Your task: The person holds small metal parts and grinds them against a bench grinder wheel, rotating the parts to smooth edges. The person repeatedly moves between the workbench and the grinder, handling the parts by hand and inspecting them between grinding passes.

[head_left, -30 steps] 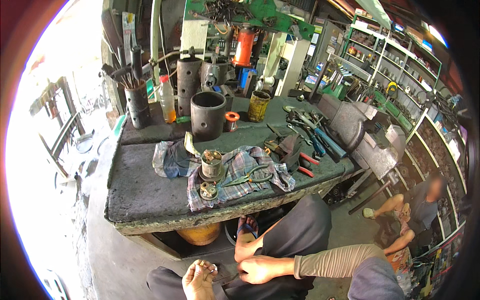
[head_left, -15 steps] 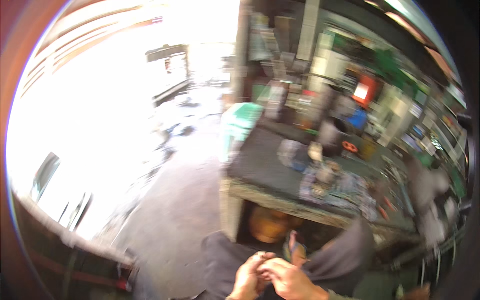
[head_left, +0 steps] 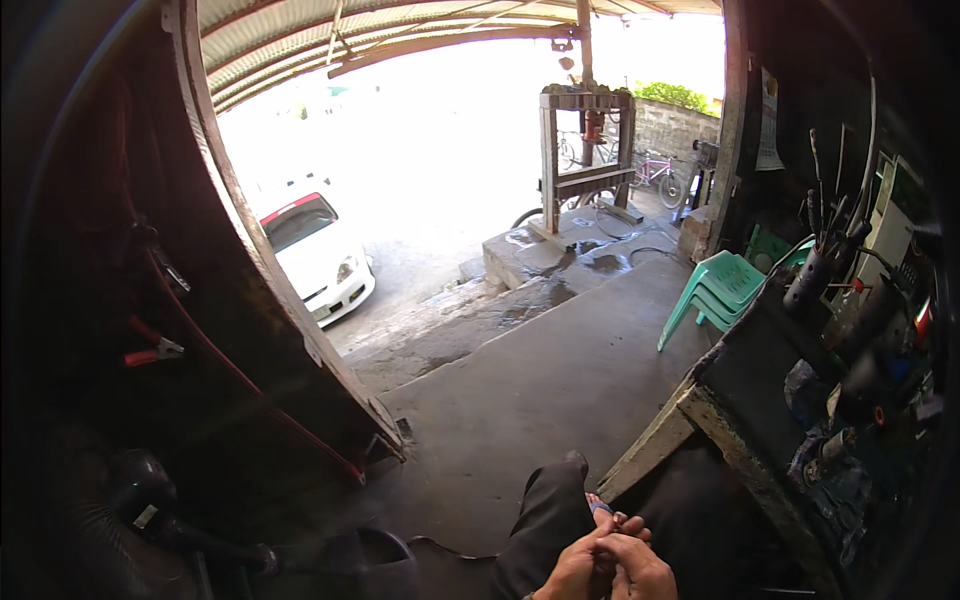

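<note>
Over the dark trousers [head_left: 538, 525], the left hand [head_left: 573, 568] and the right hand [head_left: 640, 568] meet with fingers close together, though I cannot tell whether they clamp something, while the bench [head_left: 752, 378] stands to their right, near green chairs [head_left: 722, 284].

Stacked chairs [head_left: 728, 285] were green plastic, smooth with slight sheen; worktop [head_left: 750, 372] had a dark matt top and a rough, worn wood edge. Floor [head_left: 500, 400] looked like smooth matt concrete, block wall [head_left: 678, 125] rough. Trousers [head_left: 543, 520] were dark matt cloth. Car [head_left: 325, 250] had glossy white paint, roof [head_left: 275, 55] was ribbed metal sheet, standing frame [head_left: 550, 165] dull metal, hanging sheet [head_left: 770, 122] looked like paper
</note>
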Demonstrator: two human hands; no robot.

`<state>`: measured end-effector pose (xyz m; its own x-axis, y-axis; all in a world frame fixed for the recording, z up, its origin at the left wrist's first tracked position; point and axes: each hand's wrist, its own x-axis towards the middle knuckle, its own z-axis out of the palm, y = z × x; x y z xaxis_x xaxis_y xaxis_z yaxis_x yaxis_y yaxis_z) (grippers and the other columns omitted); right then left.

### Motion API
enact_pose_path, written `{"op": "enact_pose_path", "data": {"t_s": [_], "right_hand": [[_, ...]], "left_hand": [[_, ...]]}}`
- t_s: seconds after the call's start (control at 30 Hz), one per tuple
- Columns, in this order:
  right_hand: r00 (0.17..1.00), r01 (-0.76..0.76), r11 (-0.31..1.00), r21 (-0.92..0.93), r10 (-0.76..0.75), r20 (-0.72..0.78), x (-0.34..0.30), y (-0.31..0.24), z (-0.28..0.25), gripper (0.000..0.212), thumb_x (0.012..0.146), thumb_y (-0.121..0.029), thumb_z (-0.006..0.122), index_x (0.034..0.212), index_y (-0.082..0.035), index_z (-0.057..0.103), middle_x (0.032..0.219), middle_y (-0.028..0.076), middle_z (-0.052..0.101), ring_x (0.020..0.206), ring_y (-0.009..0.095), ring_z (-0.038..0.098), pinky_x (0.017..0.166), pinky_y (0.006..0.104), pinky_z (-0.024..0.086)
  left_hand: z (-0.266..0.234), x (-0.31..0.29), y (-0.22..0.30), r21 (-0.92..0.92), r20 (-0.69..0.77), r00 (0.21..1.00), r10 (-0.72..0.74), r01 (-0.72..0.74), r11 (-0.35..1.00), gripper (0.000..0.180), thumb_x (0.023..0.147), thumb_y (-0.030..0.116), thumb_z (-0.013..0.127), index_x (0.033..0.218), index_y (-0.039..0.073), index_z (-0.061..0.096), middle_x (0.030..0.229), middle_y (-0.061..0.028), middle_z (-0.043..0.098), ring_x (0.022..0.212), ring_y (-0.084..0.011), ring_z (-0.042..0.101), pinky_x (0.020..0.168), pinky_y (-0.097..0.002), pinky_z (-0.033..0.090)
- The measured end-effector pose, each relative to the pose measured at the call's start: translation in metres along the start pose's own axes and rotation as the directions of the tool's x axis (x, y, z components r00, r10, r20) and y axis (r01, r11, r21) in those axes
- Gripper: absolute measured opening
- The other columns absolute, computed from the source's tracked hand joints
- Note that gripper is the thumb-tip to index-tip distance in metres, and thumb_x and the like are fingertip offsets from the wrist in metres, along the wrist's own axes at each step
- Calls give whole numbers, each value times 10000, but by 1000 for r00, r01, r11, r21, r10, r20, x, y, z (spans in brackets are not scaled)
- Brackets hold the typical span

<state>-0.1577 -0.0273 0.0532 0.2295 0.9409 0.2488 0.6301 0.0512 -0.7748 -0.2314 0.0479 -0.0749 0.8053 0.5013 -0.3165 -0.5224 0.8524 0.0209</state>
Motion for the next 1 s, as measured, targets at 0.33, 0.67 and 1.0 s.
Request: {"op": "enact_pose_path", "data": {"t_s": [0.33, 0.67, 1.0], "right_hand": [[956, 262, 936, 234, -285, 72, 66, 8, 55, 466, 861, 46, 544, 1311, -22, 642, 1287, 211, 671, 1210, 383, 653, 1015, 416, 542], [932, 209, 943, 261, -272, 238, 220, 83, 87, 471, 842, -19, 630, 1311, -52, 659, 1358, 179, 655, 1241, 345, 646, 1078, 418, 508], [898, 310, 913, 266, -373, 232, 385, 3, 15, 427, 826, -17, 625, 1247, -64, 681, 1366, 176, 640, 1229, 375, 645, 1065, 446, 515]], "left_hand": [[-1, -17, 76, 125, 189, 822, 537, -563, 817, 417, 1143, 275, 380, 1420, 27, 569, 1412, -74, 630, 1327, -240, 581, 1194, -421, 417], [3, 101, 178, -127, 173, 884, 435, -417, 900, 403, 1134, 310, 381, 1282, 26, 627, 1253, -75, 687, 1279, -236, 603, 1184, -419, 407], [182, 139, 279, 26, 103, 879, 465, -470, 882, 450, 1129, 272, 338, 1413, 17, 577, 1401, -106, 643, 1363, -239, 557, 1205, -411, 381]]}}
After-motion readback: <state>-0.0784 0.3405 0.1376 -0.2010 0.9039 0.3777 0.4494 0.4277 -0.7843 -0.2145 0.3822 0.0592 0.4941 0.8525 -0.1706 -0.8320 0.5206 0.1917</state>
